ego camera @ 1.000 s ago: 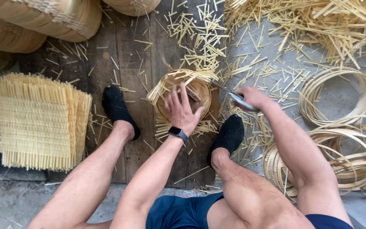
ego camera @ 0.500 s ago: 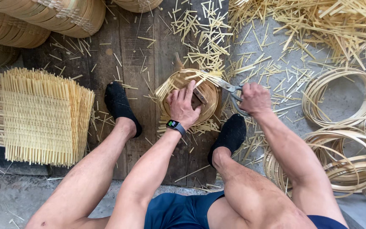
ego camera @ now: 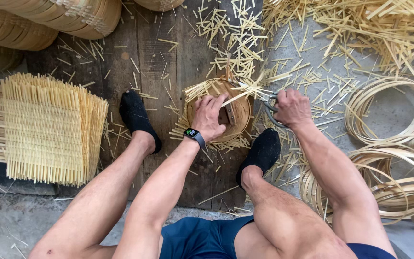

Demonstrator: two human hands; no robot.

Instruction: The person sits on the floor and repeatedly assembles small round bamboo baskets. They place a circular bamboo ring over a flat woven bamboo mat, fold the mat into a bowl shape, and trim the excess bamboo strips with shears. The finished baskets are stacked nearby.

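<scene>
The work sits on a floor of dark, weathered wooden boards point(ego camera: 159, 62) that give way on the right to grey concrete point(ego camera: 389, 112), and both are littered with short pale bamboo offcuts point(ego camera: 245, 33) (thickest toward the upper right). A stack of flat woven bamboo mats point(ego camera: 49, 129) lies at the left, finished woven baskets point(ego camera: 58, 17) are piled along the upper left edge, and coils of bamboo strip hoops point(ego camera: 394, 144) lie at the right; no packages, labels or signs show. The person sits with legs apart, a foot in a black sock point(ego camera: 137, 120) on the boards and the other just right of the work. Between the feet lies a small round woven basket point(ego camera: 228, 115), its rim bristling with loose strip ends. The left hand point(ego camera: 209, 115), a smartwatch point(ego camera: 195, 135) on its wrist, presses down on the basket's inside with its grip spread flat, not closed round anything. The right hand point(ego camera: 291, 108) is just beside the basket's right edge, its grip wrapped round the handles of metal scissors point(ego camera: 268, 106) whose blades point at the rim.
</scene>
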